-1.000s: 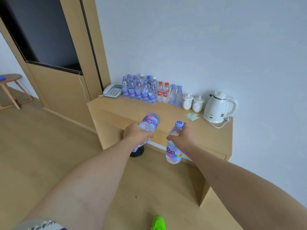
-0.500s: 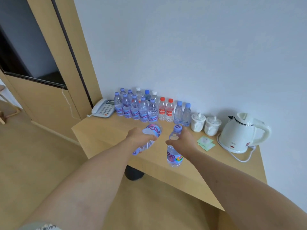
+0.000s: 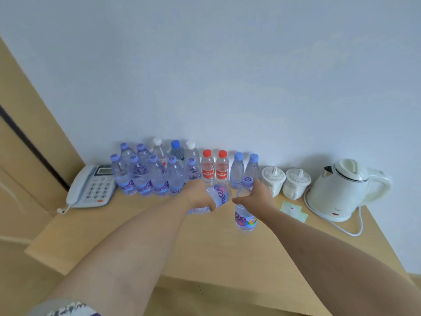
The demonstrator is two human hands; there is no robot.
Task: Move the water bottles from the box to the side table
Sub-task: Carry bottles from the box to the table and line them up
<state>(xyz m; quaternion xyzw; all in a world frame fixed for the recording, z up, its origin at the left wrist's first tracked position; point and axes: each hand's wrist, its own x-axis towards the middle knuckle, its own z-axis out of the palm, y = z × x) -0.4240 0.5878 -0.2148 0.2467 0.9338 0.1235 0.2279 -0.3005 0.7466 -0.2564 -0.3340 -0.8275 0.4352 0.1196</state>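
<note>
Reaching over the side table (image 3: pixel 136 242), we grip one water bottle per hand: our left hand (image 3: pixel 200 197) wraps a tilted bottle (image 3: pixel 218 195), our right hand (image 3: pixel 257 197) pinches an upright bottle (image 3: pixel 245 218) by its neck. Beyond stands a crowded row of bottles (image 3: pixel 159 176); setting ours down carelessly could topple it, or nudge the lidded cups (image 3: pixel 273 179) behind.

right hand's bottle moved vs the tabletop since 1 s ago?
Yes. The bottle in the right hand went from off the table's front edge to over the tabletop, toward the wall.
</note>
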